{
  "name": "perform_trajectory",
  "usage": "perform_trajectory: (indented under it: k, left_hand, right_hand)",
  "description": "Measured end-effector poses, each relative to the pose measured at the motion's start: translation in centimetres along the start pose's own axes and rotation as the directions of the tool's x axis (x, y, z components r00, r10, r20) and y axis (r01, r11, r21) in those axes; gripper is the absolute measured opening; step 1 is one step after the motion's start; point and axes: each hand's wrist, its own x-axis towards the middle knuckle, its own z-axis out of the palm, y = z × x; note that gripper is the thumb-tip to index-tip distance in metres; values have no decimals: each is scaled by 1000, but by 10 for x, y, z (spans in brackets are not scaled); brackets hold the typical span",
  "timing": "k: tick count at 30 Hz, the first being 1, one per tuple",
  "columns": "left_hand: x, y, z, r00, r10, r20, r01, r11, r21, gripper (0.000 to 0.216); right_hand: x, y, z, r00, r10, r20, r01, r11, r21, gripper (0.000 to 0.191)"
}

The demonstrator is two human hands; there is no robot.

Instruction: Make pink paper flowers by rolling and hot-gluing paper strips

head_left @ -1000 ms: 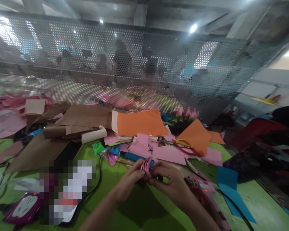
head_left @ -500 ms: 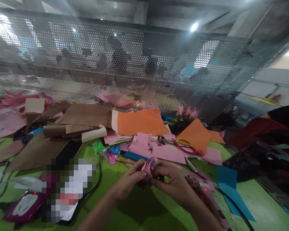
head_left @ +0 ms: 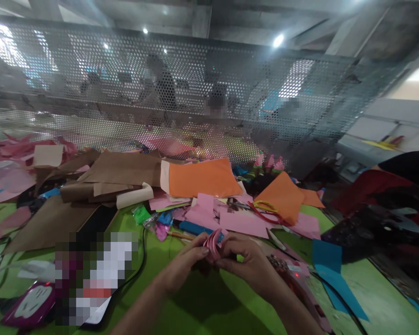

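Note:
Both my hands meet low in the middle of the view, over a green table (head_left: 195, 307). Between them is a small pink rolled paper piece (head_left: 212, 242). My left hand (head_left: 185, 267) pinches it from the left with fingers closed. My right hand (head_left: 246, 263) grips it from the right, fingers curled round it. Its lower part is hidden by my fingers.
Pink paper sheets (head_left: 244, 221), orange sheets (head_left: 202, 179) and brown sheets (head_left: 122, 170) lie behind my hands. Red-handled scissors (head_left: 265, 211) rest on the pink paper. A blue sheet (head_left: 328, 260) lies right, a glue gun (head_left: 293, 279) beside my right wrist. A perforated metal screen (head_left: 195, 93) closes the back, with people behind it.
My hands have stayed together on the pink piece, with only small finger shifts. The view has drifted slightly.

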Motion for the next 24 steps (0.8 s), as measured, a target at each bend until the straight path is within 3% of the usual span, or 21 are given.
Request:
perform_trajectory:
  k: [15, 24]
  left_hand:
    - [-1, 8, 2, 1000, 0, 18, 0, 1000, 28, 22]
    - [2, 6, 1, 999, 6, 48, -9, 999, 44, 21]
  right_hand:
    - [0, -3, -2, 999, -35, 7, 35, 999, 19, 18]
    - [-2, -9, 0, 1000, -19, 11, 20, 997, -69, 6]
